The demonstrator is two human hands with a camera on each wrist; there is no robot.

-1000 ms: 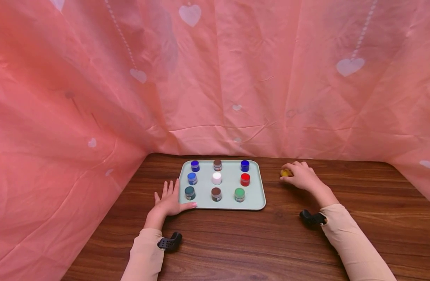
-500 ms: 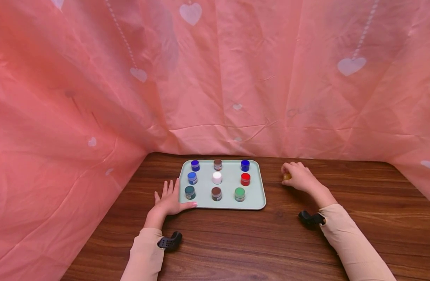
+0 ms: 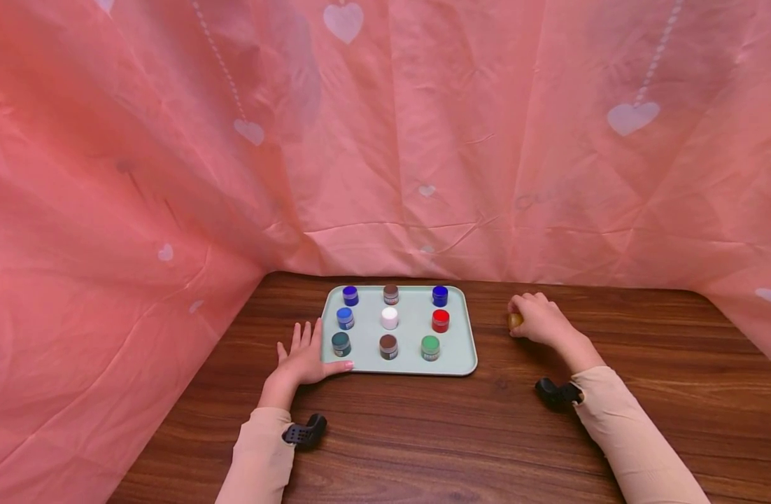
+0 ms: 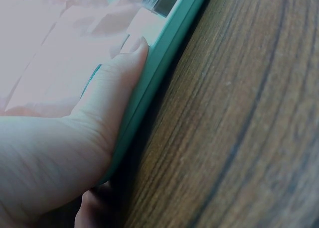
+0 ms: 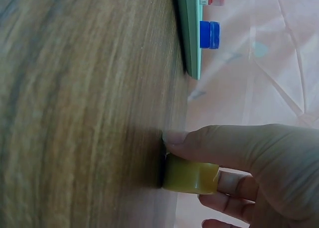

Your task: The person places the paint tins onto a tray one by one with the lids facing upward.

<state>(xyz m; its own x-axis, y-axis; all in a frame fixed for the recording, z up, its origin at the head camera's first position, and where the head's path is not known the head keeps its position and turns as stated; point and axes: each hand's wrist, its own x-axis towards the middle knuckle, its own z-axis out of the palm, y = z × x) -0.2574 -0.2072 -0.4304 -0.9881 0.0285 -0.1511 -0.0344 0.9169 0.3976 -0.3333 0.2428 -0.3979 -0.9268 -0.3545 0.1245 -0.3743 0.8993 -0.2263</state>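
My left hand [image 3: 302,360] lies at the near left corner of a pale green tray [image 3: 411,367], fingers spread and straight along its left side. In the left wrist view its thumb [image 4: 107,93] rests on the tray's rim. Over the wood right of the tray, my right hand [image 3: 543,322] pinches a small yellow paint jar [image 5: 187,175] between thumb and fingers. Close by the tabletop, the jar shows its side in the right wrist view; the fingers partly hide it in the head view.
Three rows of small paint jars stand on the tray, among them a white jar [image 3: 389,318], a red jar [image 3: 440,320] and a green jar [image 3: 430,348]. Pink curtain [image 3: 385,175] with pale hearts hangs behind and to the left of the wooden table [image 3: 423,434].
The right hand has turned and drawn slightly nearer with the yellow paint jar, its fingers now covering more of it. The left hand and the tray have stayed put.
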